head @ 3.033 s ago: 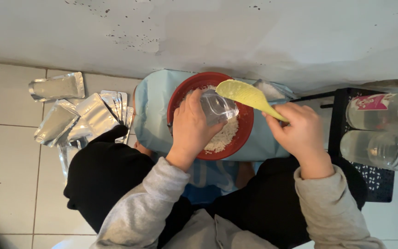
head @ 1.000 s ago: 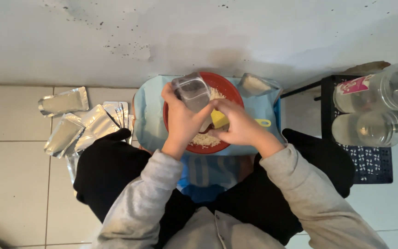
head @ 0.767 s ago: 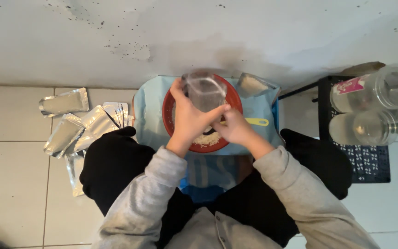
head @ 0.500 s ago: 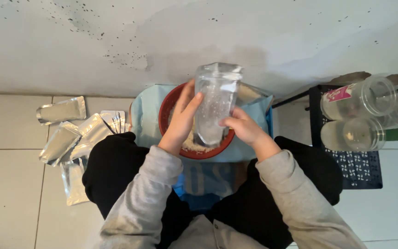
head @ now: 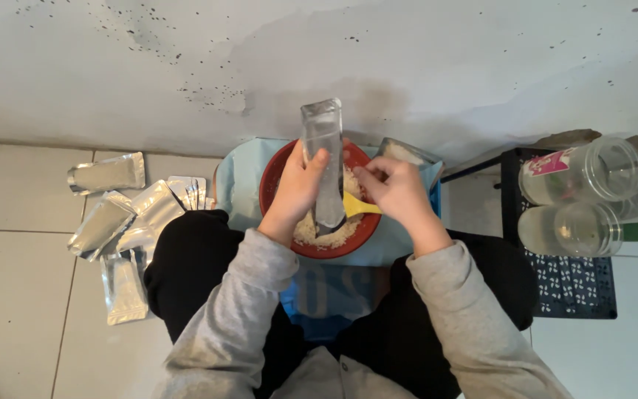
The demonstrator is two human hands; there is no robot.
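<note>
Clear plastic makes up the pouch [head: 323, 159] that stands upright over the red bowl [head: 275, 193], its lower end down among the pale grains [head: 317, 235] heaped in the bowl. The left hand [head: 295, 193] is wrapped around the pouch from the left side, thumb across its front and fingers curled behind, so it is grasping the pouch. The right hand [head: 395, 191] sits just to the right of the pouch with its fingers bent inward near the pouch's edge; a yellow scoop [head: 357, 206] pokes out between that hand and the pouch, and the hand appears to pinch it, though the grip itself is hidden under the knuckles. The bowl rests on a light blue tub [head: 239, 186] set against the speckled white wall [head: 186, 66], between the person's knees in black trousers [head: 193, 258]. Grey sleeves [head: 238, 310] cover both forearms. A small container [head: 406, 154] with pale contents lies just beyond the right hand at the far right corner of the tub. On the tiled floor [head: 16, 273] to the left lies a loose spread of silver foil pouches [head: 123, 222], some overlapping. To the right, a black crate [head: 566, 284] carries clear plastic jars [head: 577, 199] lying on their sides, well apart from the hands.
</note>
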